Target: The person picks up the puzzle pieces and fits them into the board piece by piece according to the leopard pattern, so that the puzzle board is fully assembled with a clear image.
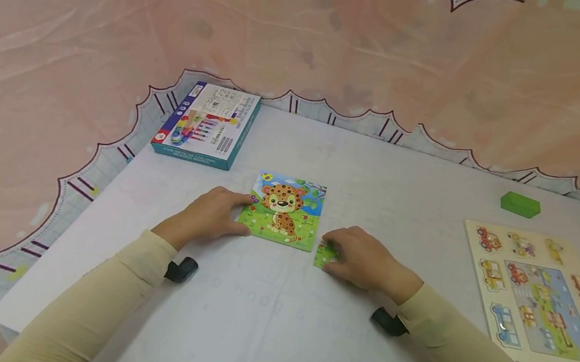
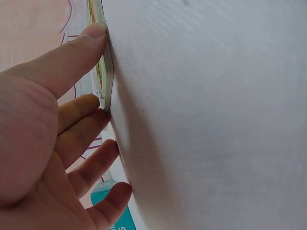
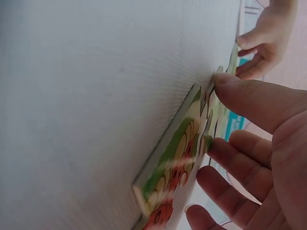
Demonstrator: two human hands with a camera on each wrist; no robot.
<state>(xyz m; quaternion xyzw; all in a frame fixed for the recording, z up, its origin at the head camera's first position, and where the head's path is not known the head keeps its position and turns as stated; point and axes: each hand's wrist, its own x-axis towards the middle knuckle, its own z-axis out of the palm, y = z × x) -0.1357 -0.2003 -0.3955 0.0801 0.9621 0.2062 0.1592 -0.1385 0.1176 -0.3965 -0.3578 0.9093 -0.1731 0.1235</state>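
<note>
A leopard picture puzzle [image 1: 285,211] lies on the white table. My left hand [image 1: 209,216] touches its left edge with thumb and fingers fairly straight; in the left wrist view the thumb [image 2: 84,52] rests against the side of the board [image 2: 108,81]. Just right of the puzzle, my right hand [image 1: 363,256] pinches a small green puzzle piece [image 1: 321,255] between thumb and index finger, partly covered by the hand. The right wrist view also shows loose pieces with a red and green picture [image 3: 175,167] beside the fingers; in the head view the hand hides them.
A boxed toy set [image 1: 205,126] lies at the back left. On the right is a wooden peg-style picture board [image 1: 480,331], with a green block [image 1: 520,205] behind it. Each wrist wears a black device [image 1: 182,269].
</note>
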